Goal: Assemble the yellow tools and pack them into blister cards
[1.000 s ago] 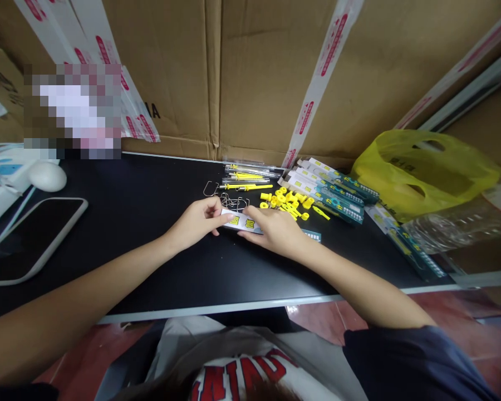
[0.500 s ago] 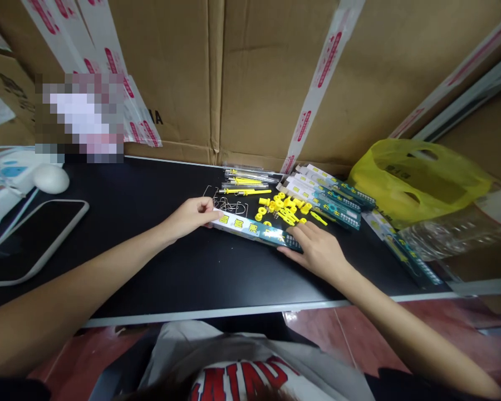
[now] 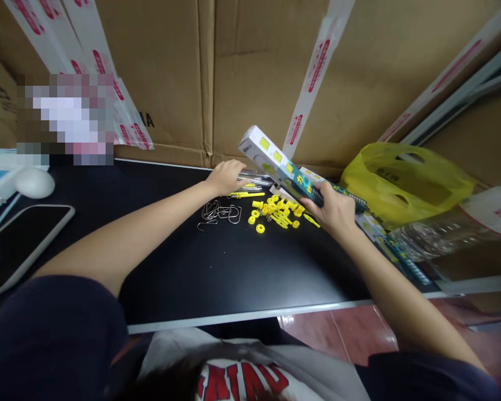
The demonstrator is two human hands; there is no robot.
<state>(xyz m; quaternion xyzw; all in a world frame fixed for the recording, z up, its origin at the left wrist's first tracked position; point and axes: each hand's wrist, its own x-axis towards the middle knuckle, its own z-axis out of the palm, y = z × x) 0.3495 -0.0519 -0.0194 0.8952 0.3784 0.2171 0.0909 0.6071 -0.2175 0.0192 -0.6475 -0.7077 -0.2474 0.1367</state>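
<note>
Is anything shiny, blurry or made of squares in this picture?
Head view: big squares hide something at upper left; head view: pale glare on the black table, near its front edge; head view: the box in the right hand has blurry yellow marks at its white end.

I have one head-worn view | facing forward and down | near above the hands point(image 3: 333, 209) | worktop point(image 3: 242, 273) mid-frame, taped cardboard point(image 3: 259, 83) beyond

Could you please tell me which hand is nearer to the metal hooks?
The left hand is nearer, just beyond the metal hooks. The right hand is farther away, to the right past the yellow pieces, holding a box.
</note>
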